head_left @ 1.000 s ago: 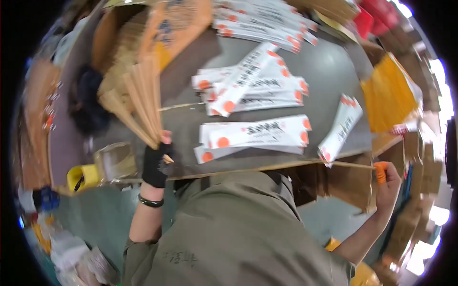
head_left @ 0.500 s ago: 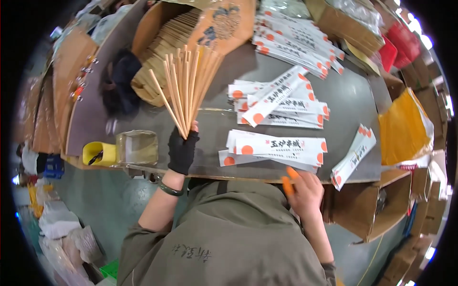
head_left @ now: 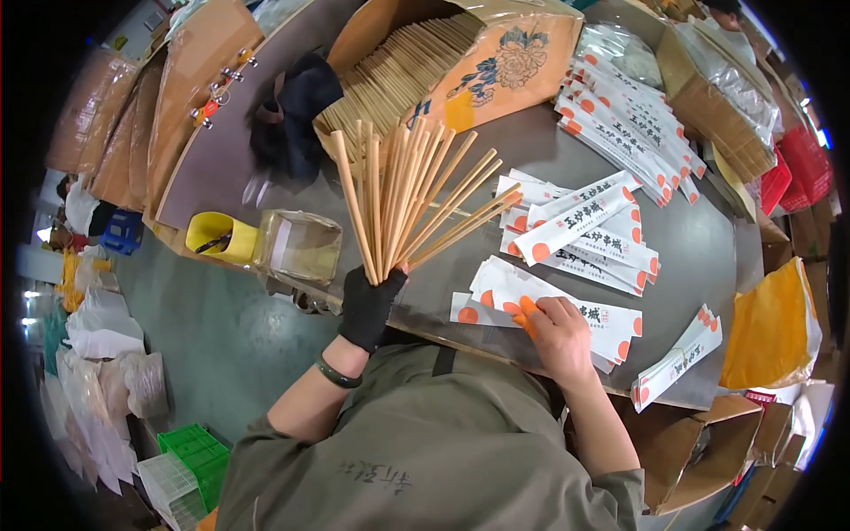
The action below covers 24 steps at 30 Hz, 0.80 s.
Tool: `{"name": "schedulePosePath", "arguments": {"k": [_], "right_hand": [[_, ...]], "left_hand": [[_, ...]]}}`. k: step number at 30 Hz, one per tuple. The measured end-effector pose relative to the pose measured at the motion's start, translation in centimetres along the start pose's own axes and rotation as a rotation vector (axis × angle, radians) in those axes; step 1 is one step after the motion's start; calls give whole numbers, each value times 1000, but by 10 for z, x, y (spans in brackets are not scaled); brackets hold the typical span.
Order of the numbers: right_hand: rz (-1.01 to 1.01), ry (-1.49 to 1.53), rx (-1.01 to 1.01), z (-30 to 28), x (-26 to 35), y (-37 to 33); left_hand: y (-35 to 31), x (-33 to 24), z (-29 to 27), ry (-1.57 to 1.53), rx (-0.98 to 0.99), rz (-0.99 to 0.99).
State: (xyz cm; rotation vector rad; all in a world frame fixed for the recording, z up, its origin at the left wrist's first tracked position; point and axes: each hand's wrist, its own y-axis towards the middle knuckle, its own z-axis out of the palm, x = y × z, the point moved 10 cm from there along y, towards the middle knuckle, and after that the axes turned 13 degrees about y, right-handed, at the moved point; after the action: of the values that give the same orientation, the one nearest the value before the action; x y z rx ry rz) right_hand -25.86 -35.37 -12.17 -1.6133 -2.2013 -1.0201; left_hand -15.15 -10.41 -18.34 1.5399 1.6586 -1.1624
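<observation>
My left hand (head_left: 372, 308), in a black fingerless glove, is closed around the lower ends of a bunch of wooden chopsticks (head_left: 398, 195). Their upper ends fan out over the table. My right hand (head_left: 563, 341) wears orange finger covers (head_left: 528, 311) on some fingertips. Its fingers are drawn together on the nearest stack of white paper chopstick sleeves (head_left: 611, 326), at a sleeve's left part; the fingertips' undersides are hidden. Just beyond lies a second, crisscrossed pile of sleeves (head_left: 580, 217), its left edge behind some chopstick tips.
A flowered carton (head_left: 505, 66) of chopsticks stands at the back beside a dark cloth (head_left: 297, 115). More sleeves (head_left: 629, 128) lie at the far right, and a banded bundle (head_left: 677, 358) near the right edge. A yellow cup (head_left: 221, 239) and clear box (head_left: 303, 248) sit at the left edge.
My right hand has moved from the table's front edge onto the nearest sleeves. The chopsticks in my left hand have spread wider to the right. The whole view has turned.
</observation>
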Motion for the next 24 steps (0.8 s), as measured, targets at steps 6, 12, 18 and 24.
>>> {"name": "schedulePosePath", "arguments": {"k": [6,12,18,24], "right_hand": [[23,-2,-105,4,-3,6],[40,66,-162,-1,-9,7],[640,616,-154,-5,-60,7],[663,699,-51,-16,-59,14]], "left_hand": [[4,-5,-8,-37,-60,81],[-1,1,-16,4,-14,51],[1,0,-28,130,28,98],[12,-17,-36,266,95,208]]}}
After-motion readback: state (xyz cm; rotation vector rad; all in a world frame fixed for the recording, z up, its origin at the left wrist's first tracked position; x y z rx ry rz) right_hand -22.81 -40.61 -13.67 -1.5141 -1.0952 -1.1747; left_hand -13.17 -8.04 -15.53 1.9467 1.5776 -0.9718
